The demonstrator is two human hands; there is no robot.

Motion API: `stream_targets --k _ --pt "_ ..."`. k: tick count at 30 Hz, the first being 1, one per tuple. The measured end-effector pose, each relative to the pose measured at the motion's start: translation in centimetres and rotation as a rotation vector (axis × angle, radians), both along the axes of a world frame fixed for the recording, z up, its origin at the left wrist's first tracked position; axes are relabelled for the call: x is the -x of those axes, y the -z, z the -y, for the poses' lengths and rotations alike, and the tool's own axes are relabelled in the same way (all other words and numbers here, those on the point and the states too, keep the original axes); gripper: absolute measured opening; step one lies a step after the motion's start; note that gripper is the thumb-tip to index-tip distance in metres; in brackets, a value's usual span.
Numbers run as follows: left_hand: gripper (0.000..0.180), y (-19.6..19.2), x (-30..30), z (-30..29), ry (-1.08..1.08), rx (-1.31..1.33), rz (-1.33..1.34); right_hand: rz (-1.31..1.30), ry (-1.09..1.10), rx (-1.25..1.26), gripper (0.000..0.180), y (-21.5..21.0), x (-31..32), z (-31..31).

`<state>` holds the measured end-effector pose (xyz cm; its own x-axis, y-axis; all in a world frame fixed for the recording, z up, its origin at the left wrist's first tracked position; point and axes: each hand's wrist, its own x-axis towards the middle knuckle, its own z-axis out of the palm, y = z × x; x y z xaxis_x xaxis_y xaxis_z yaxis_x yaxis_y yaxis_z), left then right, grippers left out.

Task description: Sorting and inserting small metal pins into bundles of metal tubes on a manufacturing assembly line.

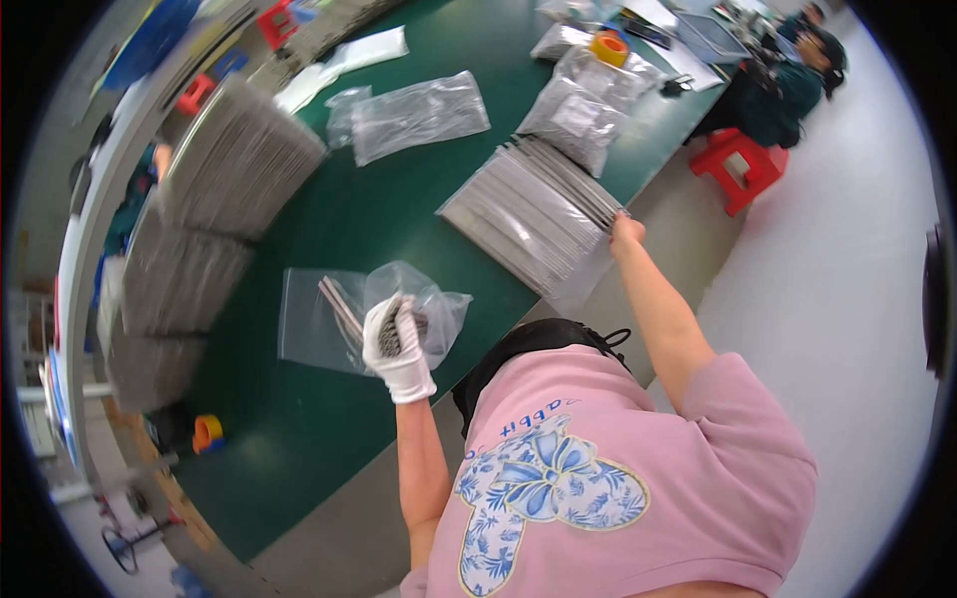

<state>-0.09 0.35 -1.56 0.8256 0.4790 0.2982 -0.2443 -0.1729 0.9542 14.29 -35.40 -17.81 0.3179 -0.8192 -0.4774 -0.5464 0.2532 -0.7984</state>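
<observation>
My left hand [400,361], in a white glove, is closed round a bundle of thin grey rods [389,334] whose ends show above the fingers. A few longer rods [341,307] stick out beside it over a clear plastic bag [307,321] lying on the green table. My bare right hand [626,233] is at the right end of a flat stack of long grey rods [523,214], partly under clear plastic. Its fingers are closed on the end of a grey rod; the fingertips are partly hidden.
Stacked grey bundles [239,154] line the table's left side. Clear bags [419,118] lie at the far middle, filled bags [578,115] with orange tape [609,48] at the far right. Another tape roll [207,434] is near left. A person sits on a red stool [740,169] beyond.
</observation>
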Motion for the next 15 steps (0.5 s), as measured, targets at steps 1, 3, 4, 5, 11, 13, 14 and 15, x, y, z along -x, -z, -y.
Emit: stream_targets --k 1,3,4,5,11,13,14,15 --pt "0.012 0.1 0.3 -0.3 -0.025 -0.023 0.027 -0.017 -0.103 0.008 0.031 -2.1 0.0 -1.4" --pt "0.012 -0.3 -0.1 0.0 0.006 -0.025 0.052 -0.080 -0.381 0.295 0.036 -1.5 0.5 0.7" --pt "0.012 -0.5 -0.2 0.0 0.020 -0.005 0.045 -0.122 -0.403 0.479 0.038 -3.4 0.4 -0.3" --pt "0.014 0.5 -0.1 -0.3 -0.008 -0.026 0.049 -0.002 -0.453 0.474 0.035 -4.5 0.1 -1.5" --pt "0.019 0.2 0.0 -0.3 -0.004 -0.038 0.089 0.622 -1.216 0.020 0.012 -15.4 1.4 -13.3" --pt "0.019 0.3 0.2 -0.4 0.003 -0.008 0.058 0.997 -1.502 0.530 0.005 -20.6 3.2 -17.8" --pt "0.019 0.2 0.3 -0.5 0.028 0.015 0.030 1.036 -1.568 0.456 0.006 -22.2 4.2 -19.5" --pt "0.018 0.0 0.3 -0.4 0.027 0.024 0.023 1.073 -1.632 0.381 0.008 -23.4 5.0 -20.7"
